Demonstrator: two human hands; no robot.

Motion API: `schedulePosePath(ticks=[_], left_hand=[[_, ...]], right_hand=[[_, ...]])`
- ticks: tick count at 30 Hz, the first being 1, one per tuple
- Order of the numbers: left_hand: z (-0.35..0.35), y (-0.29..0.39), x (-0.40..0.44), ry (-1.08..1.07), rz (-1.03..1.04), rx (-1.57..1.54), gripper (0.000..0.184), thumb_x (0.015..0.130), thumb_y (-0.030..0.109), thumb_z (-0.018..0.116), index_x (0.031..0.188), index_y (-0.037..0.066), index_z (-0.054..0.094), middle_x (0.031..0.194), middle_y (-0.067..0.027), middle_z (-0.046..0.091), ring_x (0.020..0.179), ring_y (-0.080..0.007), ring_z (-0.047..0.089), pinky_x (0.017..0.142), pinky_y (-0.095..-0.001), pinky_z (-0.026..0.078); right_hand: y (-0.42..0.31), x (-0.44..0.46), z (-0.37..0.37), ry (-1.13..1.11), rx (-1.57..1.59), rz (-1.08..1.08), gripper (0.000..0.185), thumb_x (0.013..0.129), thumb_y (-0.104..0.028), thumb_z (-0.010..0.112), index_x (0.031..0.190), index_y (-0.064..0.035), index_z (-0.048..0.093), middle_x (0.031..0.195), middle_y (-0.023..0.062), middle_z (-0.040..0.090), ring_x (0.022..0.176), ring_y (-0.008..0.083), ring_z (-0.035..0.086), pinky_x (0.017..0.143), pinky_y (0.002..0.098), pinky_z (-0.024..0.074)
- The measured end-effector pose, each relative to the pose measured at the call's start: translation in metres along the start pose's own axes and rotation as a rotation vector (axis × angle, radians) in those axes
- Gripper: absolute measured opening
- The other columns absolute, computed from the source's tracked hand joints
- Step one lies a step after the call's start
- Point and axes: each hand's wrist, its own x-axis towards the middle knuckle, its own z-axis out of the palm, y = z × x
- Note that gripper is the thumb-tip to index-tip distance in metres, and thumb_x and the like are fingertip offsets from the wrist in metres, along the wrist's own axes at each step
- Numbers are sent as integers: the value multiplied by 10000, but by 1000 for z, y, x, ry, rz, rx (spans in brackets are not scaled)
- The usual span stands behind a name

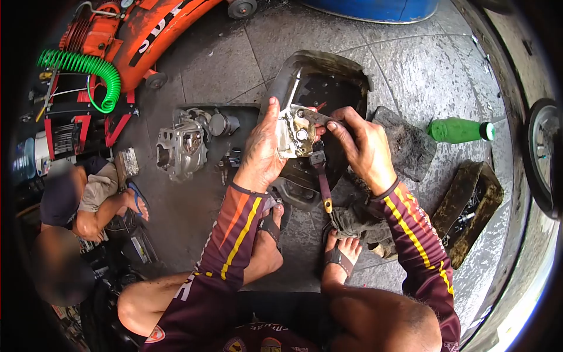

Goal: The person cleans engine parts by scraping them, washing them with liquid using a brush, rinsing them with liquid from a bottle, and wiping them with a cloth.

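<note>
My left hand (pixel 261 155) is closed around a cast metal engine part (pixel 287 139) with several holes, holding it up over a dark plastic basin (pixel 286 76). My right hand (pixel 368 149) pinches a thin, flat grey piece (pixel 315 117), its far end against the engine part; whether it is a blade or a gasket I cannot tell. Dark liquid lies in the basin below. A brush (pixel 324 186) with a dark red handle rests at the basin's near side, below my hands. Close to my right foot is a grey rag (pixel 363 227).
Left of the basin are a metal engine casing (pixel 180 149) and a piston (pixel 223 124). A green bottle (pixel 457 130) lies on its side at right, above a grimy parts box (pixel 457 234). An orange compressor (pixel 141 44) stands upper left; another person (pixel 88 199) sits at left.
</note>
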Motion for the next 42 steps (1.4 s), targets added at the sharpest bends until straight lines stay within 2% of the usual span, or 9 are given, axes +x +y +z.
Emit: schedulePosePath(ticks=[11, 14, 16, 17, 18, 26, 30, 38, 42], left_hand=[[-17, -4, -2, 45, -58, 126, 646, 1007, 527, 380, 1183, -55, 597, 1013, -185, 700, 863, -248, 712, 753, -324, 585], [-17, -12, 4, -21, 57, 57, 653, 1008, 517, 388, 1158, -86, 591, 1085, -228, 684, 991, -313, 689, 878, -391, 548], [-20, -24, 5, -98, 172, -112, 537, 999, 474, 457, 1192, -19, 554, 1005, -218, 693, 961, -309, 692, 855, -381, 548], [-15, -26, 7, -27, 225, -176, 439, 988, 463, 493, 1151, 57, 533, 900, -192, 691, 888, -306, 703, 782, -394, 563], [-18, -31, 19, 1, 174, -180, 380, 968, 453, 540, 1086, 92, 518, 829, -170, 679, 798, -310, 709, 691, -417, 574], [-10, -32, 19, 43, 100, -158, 481, 969, 525, 500, 901, 55, 570, 777, -94, 657, 698, -232, 693, 641, -337, 585], [-4, -28, 14, 103, 126, -178, 452, 1005, 486, 460, 810, 87, 546, 681, -72, 627, 595, -197, 639, 577, -328, 547], [-14, -32, 11, 55, 34, -118, 527, 946, 594, 494, 1044, 87, 600, 854, -45, 666, 668, -160, 679, 557, -312, 578], [-16, -34, 9, 97, 121, -24, 333, 966, 366, 600, 1110, 67, 592, 930, -40, 645, 724, -133, 670, 568, -272, 573]], right_hand=[[-3, -8, 5, -27, -18, 81, 143, 941, -206, 603, 921, -65, 603, 689, 186, 614, 661, 402, 627, 565, 446, 463], [-9, -22, 13, -79, -62, 70, 127, 909, -148, 649, 940, -30, 614, 811, 224, 623, 754, 424, 630, 629, 420, 490], [-9, -23, 15, -12, -60, 61, 134, 931, -128, 614, 974, -1, 621, 829, 223, 634, 694, 365, 631, 654, 382, 489], [-19, -19, 9, -85, 27, 247, 146, 954, -124, 586, 992, 16, 611, 801, 203, 625, 661, 278, 599, 644, 366, 474], [5, -24, 15, 11, -43, 55, 162, 977, -119, 558, 995, 37, 594, 755, 184, 595, 639, 220, 538, 631, 360, 462], [16, -35, 19, -86, 58, 63, 208, 1009, -160, 521, 945, 37, 545, 700, 150, 574, 606, 186, 444, 569, 370, 401], [4, -42, 19, -259, 53, 146, 206, 1025, -184, 496, 941, 1, 528, 737, 78, 534, 708, 123, 446, 649, 298, 415], [17, -46, 16, -87, 211, 290, 253, 1026, -220, 481, 909, -2, 531, 779, 24, 550, 707, 117, 451, 632, 266, 376], [32, -54, 15, -68, 147, 289, 238, 1024, -221, 495, 912, -15, 539, 808, 18, 543, 747, 101, 433, 667, 257, 361]])
